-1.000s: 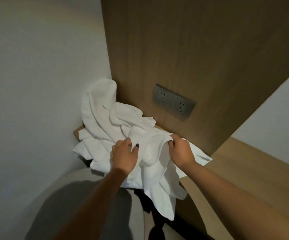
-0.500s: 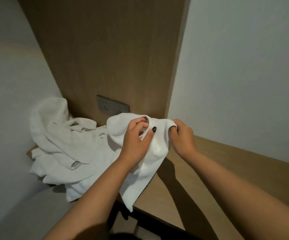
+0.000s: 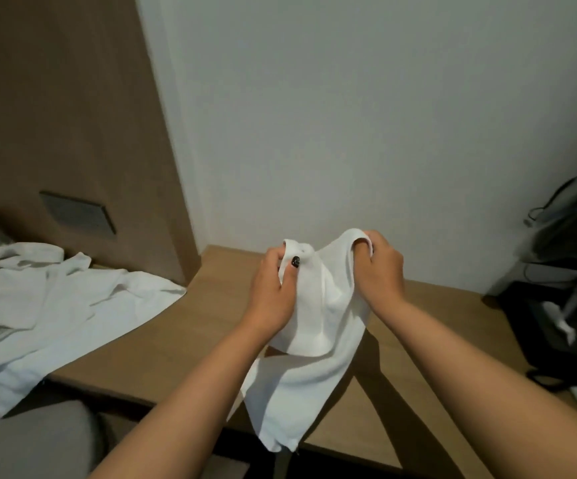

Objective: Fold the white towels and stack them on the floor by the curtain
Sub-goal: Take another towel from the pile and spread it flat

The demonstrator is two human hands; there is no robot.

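My left hand (image 3: 273,292) and right hand (image 3: 382,271) each pinch a top corner of one towel (image 3: 311,344), fingers curled around the cloth. It hangs over the desk (image 3: 176,337), with the pile (image 3: 41,299) at my left.

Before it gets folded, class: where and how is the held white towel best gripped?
Grip the white towel at its two top corners, from above, as the left hand and right hand do. It hangs limp over the desk, so spreading those corners should flatten it.
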